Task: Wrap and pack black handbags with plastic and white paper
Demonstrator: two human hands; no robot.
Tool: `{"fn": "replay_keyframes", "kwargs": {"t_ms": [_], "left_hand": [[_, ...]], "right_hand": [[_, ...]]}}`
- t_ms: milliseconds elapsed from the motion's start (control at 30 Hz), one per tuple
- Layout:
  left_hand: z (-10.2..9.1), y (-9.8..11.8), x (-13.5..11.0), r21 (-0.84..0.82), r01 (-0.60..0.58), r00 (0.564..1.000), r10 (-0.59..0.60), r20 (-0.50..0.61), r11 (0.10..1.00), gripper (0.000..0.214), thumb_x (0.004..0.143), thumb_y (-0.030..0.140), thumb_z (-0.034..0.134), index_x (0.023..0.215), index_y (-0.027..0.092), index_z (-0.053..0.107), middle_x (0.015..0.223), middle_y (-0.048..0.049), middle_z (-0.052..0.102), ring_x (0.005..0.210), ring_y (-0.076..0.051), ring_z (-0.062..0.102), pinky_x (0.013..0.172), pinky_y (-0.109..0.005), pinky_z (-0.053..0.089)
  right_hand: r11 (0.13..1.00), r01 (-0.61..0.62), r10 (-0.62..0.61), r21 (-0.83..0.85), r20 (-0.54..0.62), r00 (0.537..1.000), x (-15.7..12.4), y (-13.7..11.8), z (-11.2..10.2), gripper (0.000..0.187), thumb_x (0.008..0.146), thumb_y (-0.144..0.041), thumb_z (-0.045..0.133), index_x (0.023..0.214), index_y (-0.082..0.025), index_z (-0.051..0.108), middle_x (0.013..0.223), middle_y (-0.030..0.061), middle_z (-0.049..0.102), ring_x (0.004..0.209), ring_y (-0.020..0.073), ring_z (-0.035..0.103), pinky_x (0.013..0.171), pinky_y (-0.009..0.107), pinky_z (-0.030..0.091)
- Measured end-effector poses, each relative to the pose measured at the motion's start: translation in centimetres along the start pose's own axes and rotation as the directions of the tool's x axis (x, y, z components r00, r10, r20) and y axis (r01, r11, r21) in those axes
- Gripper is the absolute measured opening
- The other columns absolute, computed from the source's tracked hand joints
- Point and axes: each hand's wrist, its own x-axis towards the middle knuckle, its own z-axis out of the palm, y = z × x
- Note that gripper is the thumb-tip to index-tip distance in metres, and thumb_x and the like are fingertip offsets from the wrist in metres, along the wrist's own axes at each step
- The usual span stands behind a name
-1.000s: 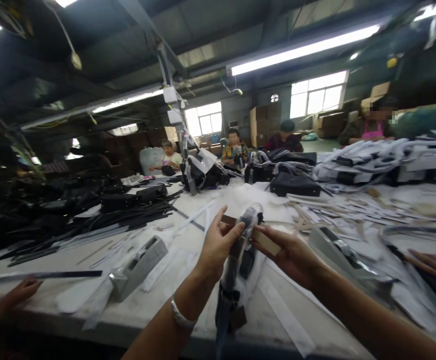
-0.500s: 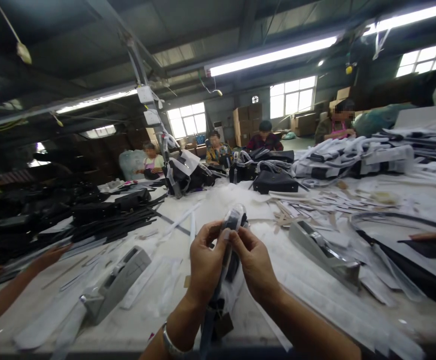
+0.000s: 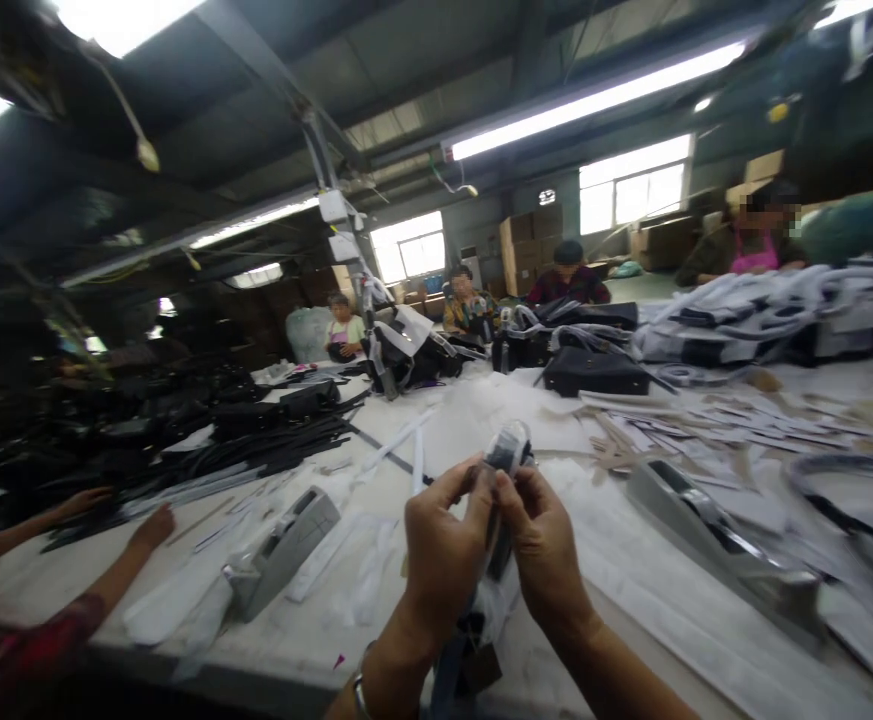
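Note:
A dark strap point(image 3: 509, 450) partly wrapped in pale, see-through film stands up between my two hands above the table. My left hand point(image 3: 443, 545) pinches it from the left, thumb against the wrapping. From the other side, my right hand point(image 3: 545, 540) grips the same strap, thumb and fingers close to the left thumb. The lower part of the strap hangs down between my wrists, with a small dark brown tag point(image 3: 482, 668) near its end. My palms and fingers hide much of the middle.
Grey tape dispensers stand left point(image 3: 286, 550) and right point(image 3: 725, 555) of my hands. At left, a co-worker's arms point(image 3: 125, 560) reach over the table near black straps point(image 3: 286, 450). Black bags point(image 3: 593, 372) and a heap of white-wrapped straps point(image 3: 751, 315) lie farther back; several people sit beyond.
The view has swung left, so the scene sits farther right. Both hands keep their pinch on the strap. The left co-worker's arms have shifted; the hand at far right is out of view.

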Motion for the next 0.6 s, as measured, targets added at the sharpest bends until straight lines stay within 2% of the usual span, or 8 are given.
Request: {"fn": "replay_keyframes", "kwargs": {"t_ms": [100, 200, 300, 367, 467, 600], "left_hand": [[-0.1, 0.6, 0.1, 0.062, -0.085, 0.996, 0.085, -0.001, 0.994, 0.023, 0.092, 0.027, 0.060, 0.110, 0.022, 0.074, 0.106, -0.0030, 0.077, 0.099, -0.018, 0.072, 0.090, -0.027, 0.056], [-0.3, 0.8, -0.1, 0.284, -0.157, 0.986, 0.168, -0.015, 0.946, 0.028, 0.092, 0.020, 0.057, 0.116, 0.021, 0.072, 0.109, -0.0058, 0.076, 0.100, -0.023, 0.072, 0.090, -0.031, 0.057], [-0.1, 0.7, -0.4, 0.542, -0.226, 0.962, 0.273, -0.007, 0.809, 0.033, 0.090, 0.015, 0.055, 0.119, 0.015, 0.070, 0.101, -0.0118, 0.077, 0.086, -0.029, 0.075, 0.080, -0.039, 0.062], [0.3, 0.3, -0.7, 0.626, -0.305, 0.924, 0.383, 0.011, 0.717, 0.034, 0.090, 0.013, 0.053, 0.119, 0.009, 0.069, 0.099, -0.0163, 0.077, 0.083, -0.030, 0.075, 0.077, -0.039, 0.063], [1.2, -0.2, -1.1, 0.683, -0.393, 0.864, 0.501, 0.045, 0.616, 0.035, 0.091, 0.009, 0.049, 0.122, 0.002, 0.065, 0.106, -0.0219, 0.074, 0.091, -0.031, 0.074, 0.083, -0.038, 0.063], [2.2, -0.7, -2.2, 0.765, -0.375, 0.859, 0.507, 0.074, 0.524, 0.044, 0.090, 0.002, 0.045, 0.132, -0.004, 0.055, 0.122, -0.0281, 0.066, 0.110, -0.033, 0.068, 0.093, -0.040, 0.060]], "right_hand": [[0.996, -0.071, 0.071, -0.052, -0.003, 0.997, -0.1, -0.3, -0.5, 0.043, 0.077, -0.054, 0.076, 0.102, -0.019, 0.068, 0.098, 0.0054, 0.073, 0.089, 0.0219, 0.069, 0.077, 0.027, 0.055], [0.986, -0.131, 0.135, -0.104, 0.035, 0.990, 0.1, -0.4, -1.0, 0.051, 0.069, -0.055, 0.081, 0.103, -0.019, 0.070, 0.101, 0.0068, 0.073, 0.096, 0.0252, 0.069, 0.079, 0.028, 0.056], [0.977, -0.160, 0.167, -0.140, 0.041, 0.985, 0.2, -0.2, -1.3, 0.054, 0.064, -0.055, 0.083, 0.102, -0.019, 0.071, 0.102, 0.0075, 0.073, 0.098, 0.0269, 0.069, 0.079, 0.028, 0.057], [0.975, -0.171, 0.176, -0.144, 0.016, 0.984, 0.2, -0.1, -1.3, 0.055, 0.061, -0.056, 0.084, 0.100, -0.019, 0.072, 0.100, 0.0081, 0.073, 0.095, 0.0278, 0.069, 0.077, 0.029, 0.058], [0.973, -0.175, 0.174, -0.151, -0.020, 0.985, 0.3, 0.2, -1.4, 0.055, 0.059, -0.056, 0.084, 0.098, -0.021, 0.072, 0.098, 0.0082, 0.073, 0.092, 0.0280, 0.069, 0.075, 0.030, 0.058], [0.971, -0.182, 0.175, -0.157, -0.056, 0.983, 0.2, 0.5, -1.7, 0.056, 0.059, -0.055, 0.084, 0.102, -0.022, 0.072, 0.101, 0.0084, 0.074, 0.094, 0.0300, 0.069, 0.080, 0.035, 0.059]]}}
